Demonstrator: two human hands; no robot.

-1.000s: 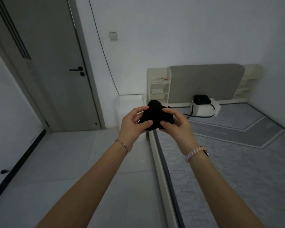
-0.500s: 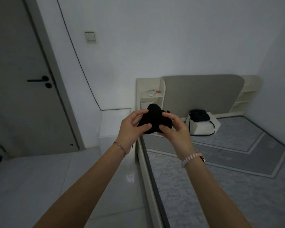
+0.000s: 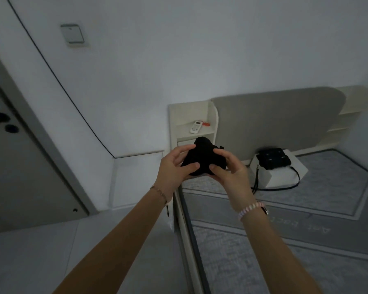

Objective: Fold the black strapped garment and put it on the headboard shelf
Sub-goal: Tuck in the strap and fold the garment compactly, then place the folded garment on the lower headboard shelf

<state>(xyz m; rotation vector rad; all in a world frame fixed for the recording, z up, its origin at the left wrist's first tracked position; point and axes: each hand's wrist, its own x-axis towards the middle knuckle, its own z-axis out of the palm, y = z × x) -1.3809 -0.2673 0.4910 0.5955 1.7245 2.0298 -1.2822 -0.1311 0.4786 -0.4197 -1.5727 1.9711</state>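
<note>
Beside the bed, we hold the folded garment (image 3: 202, 158) up between both hands.

From left: the door (image 3: 19, 166) has slid mostly out of view and the wall switch (image 3: 72, 33) sits higher left as we have stepped closer. Our left hand (image 3: 174, 168) and right hand (image 3: 227, 172) still pinch the black bundle, thumbs on its front, in the air before the headboard shelf (image 3: 194, 132), where a remote (image 3: 196, 126) lies. Rightward, a black bag (image 3: 273, 158) rests on a white box (image 3: 278, 172) atop the grey mattress (image 3: 306, 240).
</note>
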